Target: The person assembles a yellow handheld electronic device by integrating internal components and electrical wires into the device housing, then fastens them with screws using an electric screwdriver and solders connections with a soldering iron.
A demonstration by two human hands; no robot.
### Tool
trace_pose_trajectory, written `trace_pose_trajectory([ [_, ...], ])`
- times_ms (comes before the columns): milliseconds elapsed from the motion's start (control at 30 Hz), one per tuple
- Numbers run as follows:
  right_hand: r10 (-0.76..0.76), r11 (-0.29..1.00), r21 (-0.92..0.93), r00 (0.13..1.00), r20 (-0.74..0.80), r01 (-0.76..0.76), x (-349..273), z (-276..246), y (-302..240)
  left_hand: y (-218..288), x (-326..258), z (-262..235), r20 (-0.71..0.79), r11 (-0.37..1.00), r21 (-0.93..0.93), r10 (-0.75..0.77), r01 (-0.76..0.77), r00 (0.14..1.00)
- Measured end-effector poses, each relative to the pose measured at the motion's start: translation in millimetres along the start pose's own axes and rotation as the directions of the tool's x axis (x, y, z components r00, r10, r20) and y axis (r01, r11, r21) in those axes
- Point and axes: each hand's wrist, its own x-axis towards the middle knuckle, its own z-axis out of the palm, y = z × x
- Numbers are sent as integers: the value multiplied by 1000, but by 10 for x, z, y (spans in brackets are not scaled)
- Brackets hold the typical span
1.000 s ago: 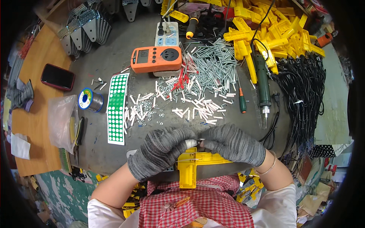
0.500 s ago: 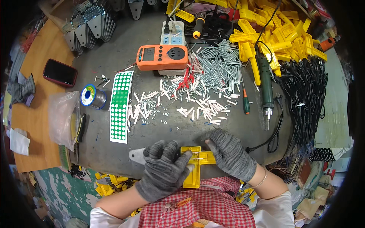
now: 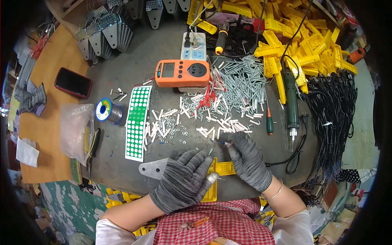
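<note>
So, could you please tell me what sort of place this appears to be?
This looks like an assembly workshop, judging by the heap of yellow plastic parts, the pile of long silvery metal screws and the dark green cylindrical power screwdriver.

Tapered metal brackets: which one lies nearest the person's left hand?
The lone tapered bracket partly covered by the left hand, its rounded tip pointing left. The other brackets are clustered toward the top of the picture, away from both hands.

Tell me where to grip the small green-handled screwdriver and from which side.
Take the screwdriver by its thick handle, probably from the near side, right hand: the handle points toward the person, the thin shaft away, beside the screws.
</note>
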Motion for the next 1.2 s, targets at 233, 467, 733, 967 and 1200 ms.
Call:
trace_pose_trajectory([
  [233, 317, 923, 209, 946, 66, -324, -45, 1, 51, -543, 860, -220, -211, 967, 206, -105, 149, 972],
  [467, 179, 947, 258, 982, 63, -189, -13, -144, 11, -854, 1021, 5, 75, 902, 293, -351, 316, 933],
  [733, 156, 849, 467, 961, 229, -249, 513, -295, -79, -458, 753, -116, -61, 964, -108, -249, 242, 967],
  [967, 260, 950, 90, 919, 296, -298, 491, -40, 188, -693, 558, -217, -13, 980, 39, -193, 194, 981],
  [1200, 262, 876, 321, 915, 307, -359, 605, -71, 106, -804, 853, 57, -71, 951, 152, -261, 269, 963],
])
